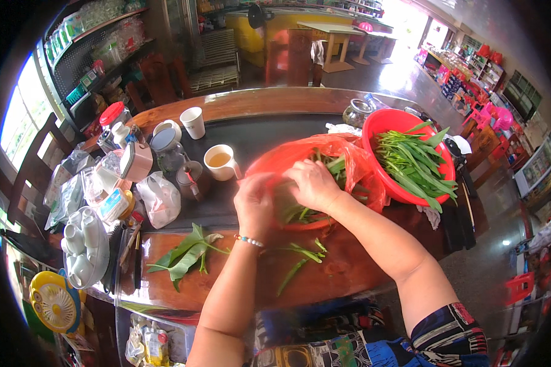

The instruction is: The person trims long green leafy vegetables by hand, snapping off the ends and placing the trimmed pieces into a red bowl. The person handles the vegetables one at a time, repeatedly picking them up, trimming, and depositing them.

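Note:
A red plastic bag [356,160] lies open on the table, with green stems and leaves inside. My left hand [255,197], blurred and wearing a bead bracelet, is at the bag's left side; whether it holds anything is unclear. Over the bag's opening is my right hand [314,183], fingers bent down by the stems, their tips partly hidden. A red plastic basin [446,160] heaped with long leafy greens [411,160] stands right of the bag. Loose green leaves [188,254] lie on the wood left of my left wrist, and several cut stems [307,252] lie between my forearms.
A cup of tea-coloured liquid [219,160] stands close left of my left hand. Beyond are a white cup [193,123], a glass jar [167,149] and a dark teapot [191,181]. A white plastic bag [160,199] and a tray of cups [103,247] sit further left.

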`<state>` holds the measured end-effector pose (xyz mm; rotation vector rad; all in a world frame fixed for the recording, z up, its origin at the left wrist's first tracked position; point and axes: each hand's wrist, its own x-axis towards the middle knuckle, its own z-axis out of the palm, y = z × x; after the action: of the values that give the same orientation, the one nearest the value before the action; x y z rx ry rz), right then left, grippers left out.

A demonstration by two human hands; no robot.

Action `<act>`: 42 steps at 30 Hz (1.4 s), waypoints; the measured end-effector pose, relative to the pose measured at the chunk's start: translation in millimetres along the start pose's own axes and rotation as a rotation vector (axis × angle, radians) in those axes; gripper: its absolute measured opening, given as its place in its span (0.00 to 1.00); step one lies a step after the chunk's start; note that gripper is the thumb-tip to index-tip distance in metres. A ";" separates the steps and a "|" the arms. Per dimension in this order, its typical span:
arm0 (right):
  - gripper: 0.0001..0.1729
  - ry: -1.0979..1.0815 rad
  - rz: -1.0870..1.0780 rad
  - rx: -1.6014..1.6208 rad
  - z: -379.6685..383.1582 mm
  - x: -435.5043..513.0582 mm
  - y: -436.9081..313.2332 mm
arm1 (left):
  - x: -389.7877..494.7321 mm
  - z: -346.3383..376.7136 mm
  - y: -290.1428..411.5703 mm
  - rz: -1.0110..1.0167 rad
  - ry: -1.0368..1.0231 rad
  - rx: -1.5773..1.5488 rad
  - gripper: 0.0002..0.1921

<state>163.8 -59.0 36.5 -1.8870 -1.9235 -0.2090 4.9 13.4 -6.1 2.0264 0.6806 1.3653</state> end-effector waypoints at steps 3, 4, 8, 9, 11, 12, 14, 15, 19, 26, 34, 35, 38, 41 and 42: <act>0.09 0.056 0.102 0.197 -1.9 -4.5 5.4 | -2.9 7.3 -12.1 -0.311 -0.001 -0.152 0.11; 0.09 0.061 0.148 0.273 -9.1 -5.7 6.3 | -2.6 9.4 -16.7 -0.284 0.038 -0.140 0.11; 0.08 0.193 0.317 0.868 -27.1 -11.4 23.4 | -6.3 14.3 -15.6 -0.299 0.034 -0.148 0.13; 0.09 0.286 0.304 0.999 -47.8 -11.6 15.1 | -5.6 13.0 -10.9 -0.341 -0.015 -0.126 0.14; 0.11 0.443 0.332 1.226 -72.8 -12.4 15.6 | -3.5 10.9 4.1 -0.419 -0.119 -0.086 0.16; 0.11 0.527 0.313 1.317 -80.5 -9.4 14.8 | -4.4 9.1 2.7 -0.408 -0.130 -0.040 0.17; 0.13 0.656 0.206 1.350 -101.0 -3.7 14.3 | -8.3 7.0 -8.7 -0.340 -0.108 0.028 0.15; 0.13 0.754 0.154 1.382 -115.5 -3.7 14.2 | -8.4 12.1 -10.8 -0.300 -0.108 0.046 0.14; 0.14 0.855 0.118 1.695 -150.9 -14.6 6.1 | -6.9 11.7 -5.7 -0.236 -0.041 0.044 0.13; 0.09 -0.107 0.530 1.504 -83.4 -34.4 -16.8 | -2.7 -4.0 35.2 -0.285 -0.085 -0.414 0.13; 0.05 -0.247 0.472 1.727 -49.5 -49.7 -15.1 | -5.7 -10.3 41.2 -0.652 -0.394 -1.061 0.11; 0.05 -0.226 0.448 1.682 -49.8 -52.1 -14.0 | -6.1 -10.4 41.8 -0.692 -0.383 -1.088 0.11; 0.05 -0.168 0.341 1.577 -53.2 -57.5 -11.4 | -6.8 -9.0 42.1 -0.783 -0.362 -1.142 0.11; 0.06 -0.043 0.254 1.344 -45.8 -62.0 -11.0 | -5.6 -5.9 42.4 -0.811 -0.365 -1.107 0.12; 0.05 -0.013 0.226 1.310 -41.3 -61.0 -10.4 | -5.8 -6.3 42.7 -0.801 -0.364 -1.124 0.12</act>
<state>160.4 -132.0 50.7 -1.1117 -1.2162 0.9079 0.7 -18.9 22.7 0.8728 0.3353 0.5976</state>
